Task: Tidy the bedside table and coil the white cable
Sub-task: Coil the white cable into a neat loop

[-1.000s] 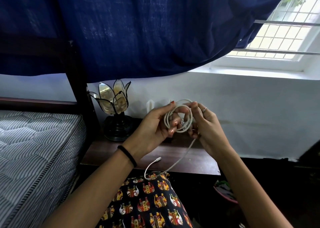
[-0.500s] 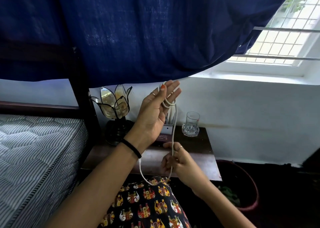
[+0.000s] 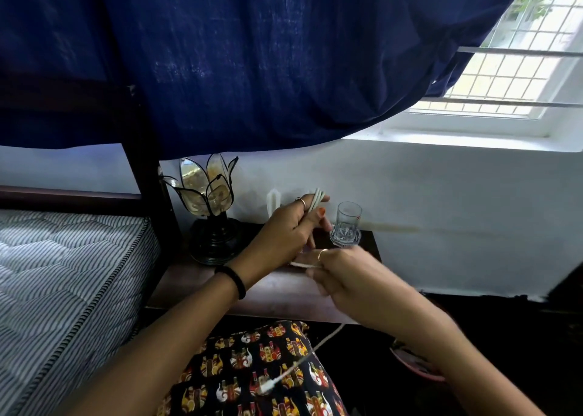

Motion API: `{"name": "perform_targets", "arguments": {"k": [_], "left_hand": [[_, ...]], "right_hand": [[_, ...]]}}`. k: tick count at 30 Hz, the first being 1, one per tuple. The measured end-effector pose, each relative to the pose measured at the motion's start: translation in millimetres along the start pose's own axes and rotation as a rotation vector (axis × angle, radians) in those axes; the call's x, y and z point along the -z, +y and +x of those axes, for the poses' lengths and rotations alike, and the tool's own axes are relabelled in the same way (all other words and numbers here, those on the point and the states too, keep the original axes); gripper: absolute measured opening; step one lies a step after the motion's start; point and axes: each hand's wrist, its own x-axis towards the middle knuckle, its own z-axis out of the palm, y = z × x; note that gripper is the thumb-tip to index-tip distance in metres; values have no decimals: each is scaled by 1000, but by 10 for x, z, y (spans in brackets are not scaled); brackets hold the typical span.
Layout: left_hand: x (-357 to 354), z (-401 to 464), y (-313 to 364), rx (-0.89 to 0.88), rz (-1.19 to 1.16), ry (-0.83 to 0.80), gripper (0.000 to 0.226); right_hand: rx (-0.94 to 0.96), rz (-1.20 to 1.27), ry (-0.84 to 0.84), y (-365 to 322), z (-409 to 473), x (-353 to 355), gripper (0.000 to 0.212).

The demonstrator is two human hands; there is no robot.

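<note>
The white cable [image 3: 316, 199] is looped around the fingers of my left hand [image 3: 284, 232], held above the dark wooden bedside table [image 3: 274, 292]. My right hand [image 3: 344, 276] sits just below and to the right, pinching a stretch of the same cable. The cable's loose end trails under my right forearm down to its white plug [image 3: 265, 388], which lies on my patterned lap. Both hands hover over the table's middle, close together.
A clear drinking glass [image 3: 346, 226] stands at the table's back right, just beyond my hands. A petal-shaped glass lamp [image 3: 206, 207] on a black base stands back left. A striped mattress [image 3: 63, 283] lies left, a blue curtain hangs above, and a pinkish bin [image 3: 413, 365] sits lower right.
My left hand has come down from head height to just above the table. My right hand moved up and right along the cable, and the plug end now trails onto my lap.
</note>
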Motion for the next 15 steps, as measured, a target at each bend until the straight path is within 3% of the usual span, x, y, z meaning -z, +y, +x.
{"name": "perform_targets", "arguments": {"k": [4,7,9,12,13,15], "left_hand": [[56,-19,30,128,-201,-61,26],[50,-54,104,111,-291,-108,29],[22,-94,161,127,-340,-117,41],[-23,-132,215,138,-337,-125,83],[-36,-136,222,139,-354,-128,89],[-46,-144,250,134,-400,-125,78]], "right_hand": [[27,63,189,87,4,227,21],[45,224,361,161,23,340,19],[25,313,417,224,60,356,23],[-19,406,492,297,128,306,18],[-30,444,514,313,145,285,16],[-38,548,556,343,162,247,14]]}}
